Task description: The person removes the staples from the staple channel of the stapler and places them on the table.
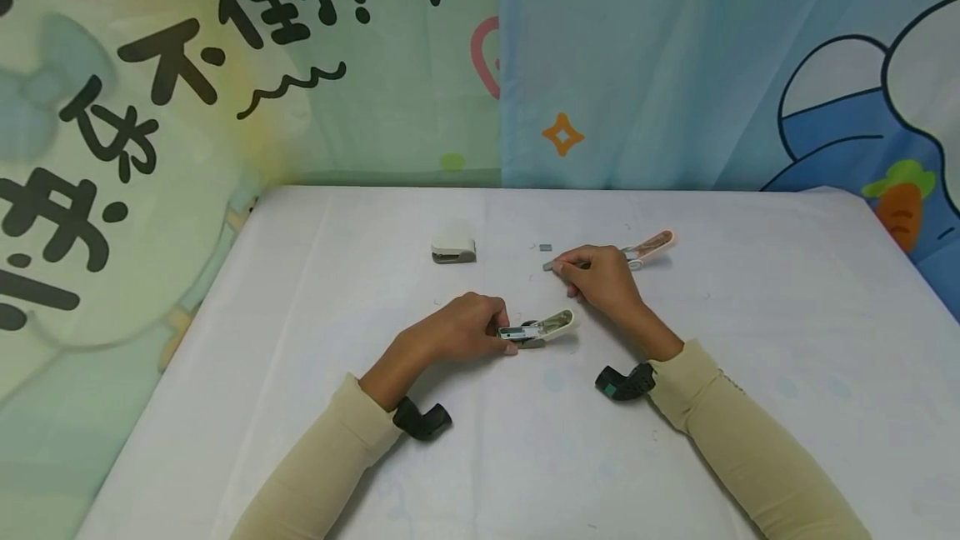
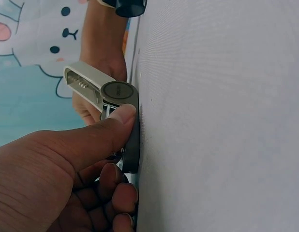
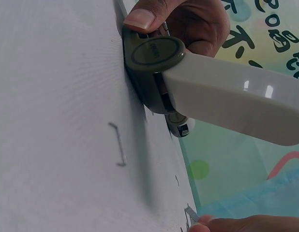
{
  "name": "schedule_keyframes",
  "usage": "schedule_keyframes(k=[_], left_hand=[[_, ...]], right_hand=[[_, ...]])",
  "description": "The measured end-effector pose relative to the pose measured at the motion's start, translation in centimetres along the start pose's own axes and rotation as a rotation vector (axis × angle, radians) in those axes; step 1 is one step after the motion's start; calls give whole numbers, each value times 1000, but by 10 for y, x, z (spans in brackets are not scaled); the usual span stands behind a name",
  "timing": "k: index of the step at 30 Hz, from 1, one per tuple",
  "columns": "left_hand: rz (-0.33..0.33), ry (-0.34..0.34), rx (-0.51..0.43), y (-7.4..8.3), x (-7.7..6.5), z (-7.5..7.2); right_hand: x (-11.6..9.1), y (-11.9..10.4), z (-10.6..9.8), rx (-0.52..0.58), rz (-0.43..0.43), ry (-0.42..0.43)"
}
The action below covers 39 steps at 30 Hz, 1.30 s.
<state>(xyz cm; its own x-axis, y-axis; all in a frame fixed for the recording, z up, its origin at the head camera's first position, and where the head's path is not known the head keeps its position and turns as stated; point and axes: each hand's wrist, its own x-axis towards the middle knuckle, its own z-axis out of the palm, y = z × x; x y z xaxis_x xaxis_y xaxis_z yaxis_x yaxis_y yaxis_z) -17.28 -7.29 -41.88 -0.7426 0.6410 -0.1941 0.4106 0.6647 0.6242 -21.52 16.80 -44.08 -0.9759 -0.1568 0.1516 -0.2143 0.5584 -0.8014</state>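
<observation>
My left hand (image 1: 467, 327) holds a small white-and-grey stapler (image 1: 557, 322) low over the table, its top arm swung open. In the left wrist view the thumb presses on the side of the grey base (image 2: 132, 145). My right hand (image 1: 603, 277) pinches a short strip of staples (image 1: 548, 266) between thumb and fingertips, a little beyond the stapler. The strip (image 3: 191, 214) also shows at the fingertips in the right wrist view. Partly behind the right hand lies a second opened stapler (image 1: 656, 245) with a pinkish arm.
A closed white stapler (image 1: 453, 251) stands toward the back of the white table (image 1: 337, 273). Another small staple strip (image 1: 545, 247) lies beyond the right fingertips. A loose single staple (image 3: 119, 145) lies near the held stapler. Printed curtains hang behind the table.
</observation>
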Motion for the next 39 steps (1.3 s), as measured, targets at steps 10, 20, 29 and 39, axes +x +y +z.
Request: schedule_keyframes(k=[10, 20, 29, 39], left_hand=[[0, -6, 13, 2, 0, -2], [4, -5, -5, 1, -1, 0], [-10, -3, 4, 3, -1, 0], [-15, 0, -10, 5, -1, 0]], right_hand=[[0, 0, -5, 62, 17, -36], [-5, -16, -16, 380, 36, -90], [-14, -31, -45, 180, -49, -475], [-15, -29, -58, 123, -147, -777]])
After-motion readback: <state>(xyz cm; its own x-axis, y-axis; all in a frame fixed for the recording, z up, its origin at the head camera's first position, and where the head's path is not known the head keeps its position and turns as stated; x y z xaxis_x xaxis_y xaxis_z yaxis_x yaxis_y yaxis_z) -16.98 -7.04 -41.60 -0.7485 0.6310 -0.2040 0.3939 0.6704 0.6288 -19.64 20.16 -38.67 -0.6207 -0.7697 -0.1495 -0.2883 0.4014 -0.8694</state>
